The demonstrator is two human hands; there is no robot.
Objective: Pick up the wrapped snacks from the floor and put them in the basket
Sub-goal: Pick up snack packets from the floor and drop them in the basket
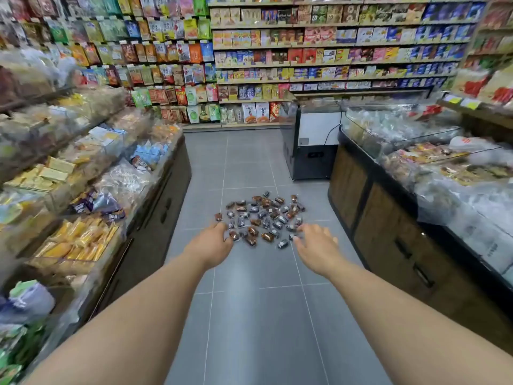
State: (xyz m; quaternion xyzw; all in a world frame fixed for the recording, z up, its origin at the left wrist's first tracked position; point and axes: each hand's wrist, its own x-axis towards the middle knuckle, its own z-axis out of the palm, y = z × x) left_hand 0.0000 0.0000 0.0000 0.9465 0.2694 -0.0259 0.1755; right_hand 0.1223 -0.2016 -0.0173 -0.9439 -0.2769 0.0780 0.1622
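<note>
Snacks: the wrapped snacks lie in a loose scatter on the floor, mid-aisle.
Left grip: the left grip is at the scatter's near-left edge, fingers loosely bent, nothing held.
Right grip: the right grip is at the near-right edge, fingers spread, empty.
Basket: not in view.
My approach: I'd rake inward from both sides and scoop handfuls, since the wrappers probably slide.

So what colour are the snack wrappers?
The wrapped snacks are mixed brown and dark, seen in head view.
</note>
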